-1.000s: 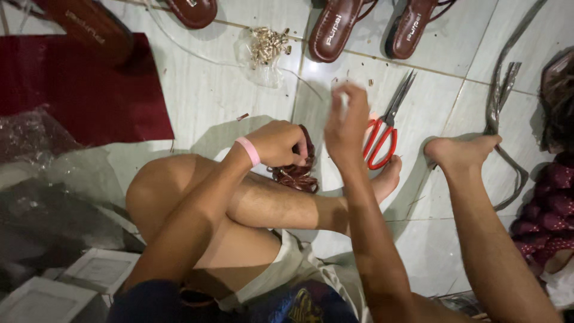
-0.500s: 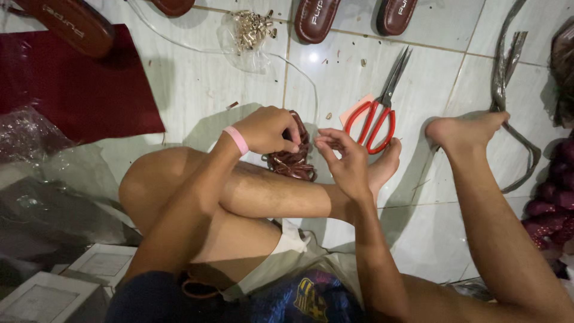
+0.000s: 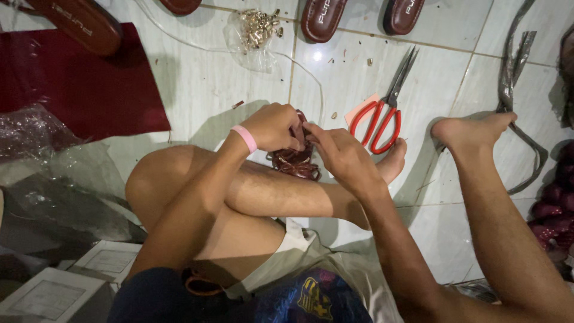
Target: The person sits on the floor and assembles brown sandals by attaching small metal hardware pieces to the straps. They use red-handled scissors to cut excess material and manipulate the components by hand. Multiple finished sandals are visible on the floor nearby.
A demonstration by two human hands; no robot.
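We are pinching a dark reddish-brown strap bundle (image 3: 294, 160) between the closed fingers of our left hand (image 3: 272, 127) and right hand (image 3: 342, 157), which are hiding most of it. Beyond our fingertips, a clear plastic bag (image 3: 254, 31) is holding small metal fittings; red-handled scissors (image 3: 382, 110) are lying just right of our fingers, brown sandal soles (image 3: 323, 19) farther off.

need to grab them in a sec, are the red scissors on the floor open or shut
Shut. The red-handled scissors lie flat on the tiled floor, blades together in one line and the two handle loops side by side, beyond the right hand.
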